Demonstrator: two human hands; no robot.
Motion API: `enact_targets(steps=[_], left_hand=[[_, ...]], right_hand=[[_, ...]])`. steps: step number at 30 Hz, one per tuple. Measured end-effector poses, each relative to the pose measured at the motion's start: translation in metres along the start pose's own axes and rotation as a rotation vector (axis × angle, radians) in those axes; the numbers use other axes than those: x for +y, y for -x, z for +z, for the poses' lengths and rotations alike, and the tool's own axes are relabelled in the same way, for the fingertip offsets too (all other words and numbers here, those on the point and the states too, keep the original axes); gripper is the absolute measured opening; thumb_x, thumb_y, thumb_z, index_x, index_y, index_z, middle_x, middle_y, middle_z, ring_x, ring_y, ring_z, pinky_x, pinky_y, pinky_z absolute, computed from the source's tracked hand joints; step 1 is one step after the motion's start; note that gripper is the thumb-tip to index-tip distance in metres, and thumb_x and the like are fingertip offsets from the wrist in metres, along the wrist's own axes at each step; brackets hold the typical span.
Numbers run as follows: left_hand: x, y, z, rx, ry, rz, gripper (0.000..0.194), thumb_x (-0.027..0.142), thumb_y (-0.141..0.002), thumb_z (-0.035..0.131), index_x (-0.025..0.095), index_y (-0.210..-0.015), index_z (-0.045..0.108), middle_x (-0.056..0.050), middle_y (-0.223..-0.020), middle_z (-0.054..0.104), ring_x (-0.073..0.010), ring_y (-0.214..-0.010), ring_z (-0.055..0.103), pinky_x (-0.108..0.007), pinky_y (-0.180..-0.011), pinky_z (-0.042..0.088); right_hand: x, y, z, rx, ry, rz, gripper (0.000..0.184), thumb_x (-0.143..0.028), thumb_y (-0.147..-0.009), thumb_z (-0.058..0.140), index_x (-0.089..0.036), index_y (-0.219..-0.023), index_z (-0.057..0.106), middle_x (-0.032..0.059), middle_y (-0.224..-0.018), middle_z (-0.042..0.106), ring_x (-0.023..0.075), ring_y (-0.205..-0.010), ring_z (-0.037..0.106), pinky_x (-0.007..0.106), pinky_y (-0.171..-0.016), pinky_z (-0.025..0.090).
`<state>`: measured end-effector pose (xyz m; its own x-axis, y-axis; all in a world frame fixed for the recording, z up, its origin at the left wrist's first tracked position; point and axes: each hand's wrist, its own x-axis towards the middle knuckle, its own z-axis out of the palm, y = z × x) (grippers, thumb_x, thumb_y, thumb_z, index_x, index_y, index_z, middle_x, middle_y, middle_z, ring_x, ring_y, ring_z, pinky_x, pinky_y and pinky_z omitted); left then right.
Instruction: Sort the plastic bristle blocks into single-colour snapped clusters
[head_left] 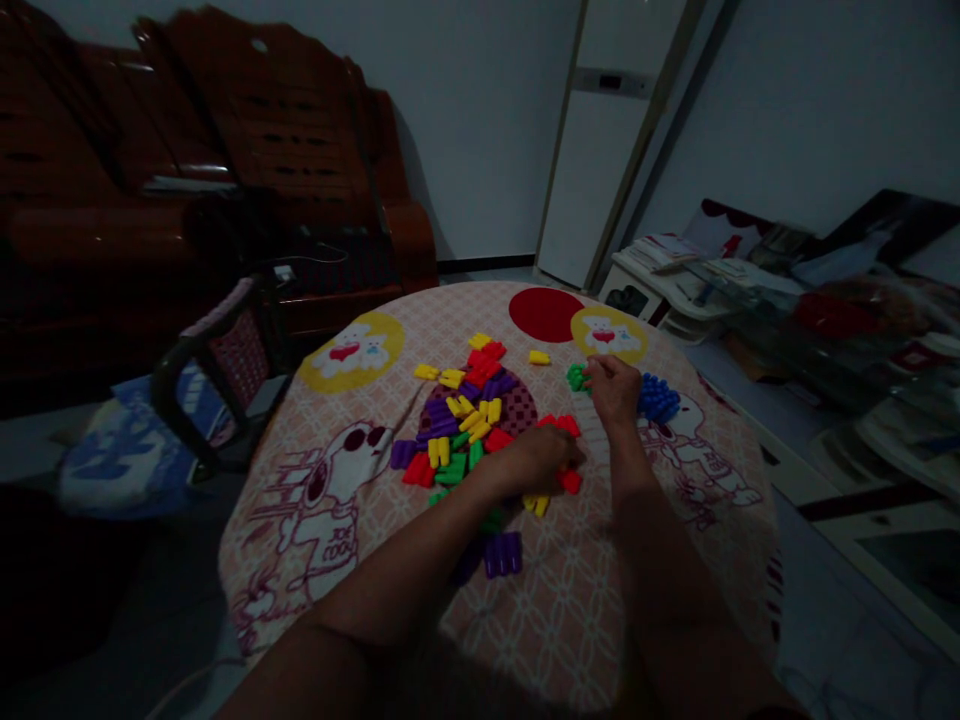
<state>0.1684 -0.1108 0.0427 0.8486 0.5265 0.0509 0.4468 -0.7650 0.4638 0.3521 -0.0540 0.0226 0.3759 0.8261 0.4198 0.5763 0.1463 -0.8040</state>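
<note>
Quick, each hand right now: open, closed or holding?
Left hand: over red pieces, grip can't be told.
Right hand: at green pieces, grip can't be told.

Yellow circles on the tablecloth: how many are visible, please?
2: the left circle, at the tablecloth's far left; the right circle, just beyond the right hand. More may be hidden.

The light is dim. A wooden bench (277, 140) stands at eleven o'clock, a pale wall (472, 130) with dark skirting (480, 264) at twelve, a tall white unit (619, 150) at one.
</note>
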Motion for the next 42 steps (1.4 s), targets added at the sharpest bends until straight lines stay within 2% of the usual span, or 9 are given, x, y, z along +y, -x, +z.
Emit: enact_targets(steps=[4, 8, 13, 18, 23, 26, 32, 38, 42], left_hand=[[-0.037, 0.002, -0.014, 0.062, 0.016, -0.142, 0.034, 0.011, -0.076, 0.068, 0.018, -0.109, 0.075, -0.012, -0.113, 0.073, -0.0250, -0.108, 0.067, -0.032, -0.097, 0.050], [-0.072, 0.014, -0.035, 0.249, -0.051, -0.389, 0.034, 0.017, -0.079, 0.069, 0.017, -0.113, 0.072, -0.013, -0.118, 0.071, -0.0277, -0.113, 0.065, -0.036, -0.100, 0.049], [-0.066, 0.022, -0.045, 0.339, -0.082, -0.386, 0.036, 0.019, -0.079, 0.072, 0.018, -0.115, 0.072, -0.012, -0.120, 0.071, -0.0288, -0.115, 0.064, -0.038, -0.103, 0.048], [-0.022, 0.013, -0.028, 0.006, -0.012, -0.203, 0.036, 0.025, -0.074, 0.077, 0.023, -0.110, 0.074, -0.008, -0.104, 0.075, -0.0270, -0.097, 0.070, -0.032, -0.083, 0.052], [-0.016, 0.007, -0.013, -0.089, 0.019, -0.196, 0.031, 0.017, -0.066, 0.078, 0.024, -0.096, 0.074, -0.005, -0.095, 0.075, -0.0254, -0.092, 0.070, -0.029, -0.076, 0.049], [-0.031, 0.006, -0.020, 0.004, 0.144, -0.226, 0.018, 0.020, -0.074, 0.070, 0.021, -0.092, 0.071, -0.001, -0.085, 0.073, -0.0193, -0.083, 0.067, -0.026, -0.074, 0.047], [-0.064, 0.006, -0.027, 0.424, 0.291, -0.451, 0.018, 0.025, -0.074, 0.066, 0.016, -0.089, 0.062, 0.002, -0.080, 0.065, -0.0141, -0.072, 0.057, -0.025, -0.064, 0.042], [-0.067, 0.008, -0.024, 0.462, 0.317, -0.445, 0.017, 0.027, -0.075, 0.067, 0.017, -0.087, 0.061, 0.002, -0.079, 0.064, -0.0144, -0.071, 0.057, -0.025, -0.064, 0.044], [-0.067, 0.010, -0.031, 0.453, 0.356, -0.403, 0.027, 0.026, -0.077, 0.067, 0.018, -0.103, 0.065, -0.003, -0.097, 0.073, -0.0173, -0.085, 0.066, -0.028, -0.075, 0.051]], right_hand=[[-0.009, -0.001, -0.002, -0.089, -0.077, 0.047, 0.028, -0.036, -0.081, 0.055, -0.015, -0.090, 0.073, 0.0037, -0.073, 0.071, 0.0169, -0.058, 0.064, 0.026, -0.055, 0.051], [-0.025, 0.002, -0.007, -0.355, -0.005, -0.015, 0.018, -0.026, -0.076, 0.059, -0.016, -0.077, 0.073, 0.0030, -0.069, 0.070, 0.0155, -0.059, 0.062, 0.025, -0.057, 0.047], [-0.040, 0.010, -0.008, -0.710, 0.192, -0.107, 0.009, -0.016, -0.072, 0.065, -0.016, -0.067, 0.073, 0.0016, -0.062, 0.069, 0.0141, -0.060, 0.061, 0.023, -0.059, 0.042], [-0.037, 0.006, -0.009, -0.581, 0.260, -0.145, 0.015, -0.019, -0.079, 0.062, -0.017, -0.071, 0.074, 0.0024, -0.062, 0.069, 0.0150, -0.063, 0.062, 0.024, -0.061, 0.043], [-0.029, 0.001, -0.014, -0.530, 0.204, -0.085, 0.016, -0.021, -0.080, 0.060, -0.017, -0.072, 0.073, 0.0016, -0.060, 0.068, 0.0154, -0.061, 0.063, 0.024, -0.060, 0.045], [-0.032, 0.005, -0.010, -0.595, 0.169, -0.076, 0.015, -0.021, -0.078, 0.061, -0.017, -0.069, 0.072, 0.0011, -0.060, 0.068, 0.0144, -0.060, 0.062, 0.023, -0.059, 0.046], [-0.048, 0.019, 0.004, -0.767, -0.075, 0.055, 0.026, -0.024, -0.088, 0.053, -0.017, -0.066, 0.064, -0.0006, -0.057, 0.064, 0.0106, -0.050, 0.060, 0.018, -0.048, 0.043], [-0.054, 0.022, 0.007, -0.757, -0.245, 0.195, 0.005, -0.017, -0.077, 0.061, -0.017, -0.075, 0.066, -0.0021, -0.056, 0.065, 0.0099, -0.047, 0.059, 0.017, -0.045, 0.046], [-0.048, 0.011, -0.004, -0.581, -0.308, 0.227, 0.006, -0.022, -0.074, 0.065, -0.016, -0.075, 0.066, -0.0005, -0.058, 0.066, 0.0115, -0.049, 0.060, 0.019, -0.045, 0.049]])
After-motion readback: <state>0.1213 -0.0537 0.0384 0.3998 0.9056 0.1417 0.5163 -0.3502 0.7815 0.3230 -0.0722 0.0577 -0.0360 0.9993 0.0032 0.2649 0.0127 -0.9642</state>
